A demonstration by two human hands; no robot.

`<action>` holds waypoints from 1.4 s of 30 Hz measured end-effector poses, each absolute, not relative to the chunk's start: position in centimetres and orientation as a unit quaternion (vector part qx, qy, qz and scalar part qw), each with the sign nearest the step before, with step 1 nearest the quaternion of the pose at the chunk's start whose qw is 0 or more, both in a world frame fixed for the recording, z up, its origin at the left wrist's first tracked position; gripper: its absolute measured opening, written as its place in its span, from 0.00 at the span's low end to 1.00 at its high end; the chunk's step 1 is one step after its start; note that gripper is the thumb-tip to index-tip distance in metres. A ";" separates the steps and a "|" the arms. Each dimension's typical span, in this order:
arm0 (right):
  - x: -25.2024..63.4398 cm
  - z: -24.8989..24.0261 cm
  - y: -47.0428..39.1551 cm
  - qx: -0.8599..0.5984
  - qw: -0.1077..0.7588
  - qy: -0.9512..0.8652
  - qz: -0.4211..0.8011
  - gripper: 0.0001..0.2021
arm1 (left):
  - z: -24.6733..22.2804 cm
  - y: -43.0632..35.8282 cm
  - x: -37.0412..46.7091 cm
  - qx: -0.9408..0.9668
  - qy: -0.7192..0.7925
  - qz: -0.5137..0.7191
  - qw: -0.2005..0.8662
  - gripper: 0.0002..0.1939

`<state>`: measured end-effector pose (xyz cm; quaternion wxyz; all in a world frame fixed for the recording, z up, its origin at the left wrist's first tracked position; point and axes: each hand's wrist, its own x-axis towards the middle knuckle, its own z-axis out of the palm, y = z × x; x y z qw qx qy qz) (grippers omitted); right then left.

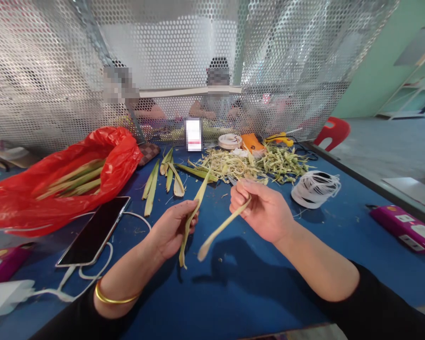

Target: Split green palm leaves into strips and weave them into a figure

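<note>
Left hand: My left hand (175, 229) pinches a long, flat, pale green leaf (197, 200) between thumb and fingers, over the middle.
Right hand: My right hand (264, 212) is curled, pinching one end of a thin, pale yellow plant strip (221, 231); its other end points near me, apart from the leaf.
Done, I think: The big heap of pale, torn plant bits (230, 163), far right.
Left, I think: Flat green leaf pieces (150, 191) lie far left, and more long leaves (81, 179) sit in the shiny red plastic bag (116, 146).
Edges: The blue table (255, 307) ends at right and near me.
Room: Most is under and near my hands, between the flat black phone (95, 231) and the round white string coil (313, 189).
</note>
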<state>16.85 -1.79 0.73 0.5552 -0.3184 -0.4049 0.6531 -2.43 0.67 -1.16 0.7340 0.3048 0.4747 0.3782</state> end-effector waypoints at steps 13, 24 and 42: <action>16.1 -1.8 -1.3 -0.558 0.459 -0.669 0.172 0.09 | -0.8 0.2 -2.2 0.302 0.464 0.449 0.701 0.05; 13.6 -3.5 -2.5 -0.514 0.386 -0.617 0.454 0.09 | -1.5 -0.5 -1.7 0.401 0.464 0.417 0.671 0.07; 14.3 -2.3 -2.3 -0.432 0.363 -0.514 0.646 0.14 | -1.1 -0.7 -1.5 0.499 0.451 0.372 0.640 0.09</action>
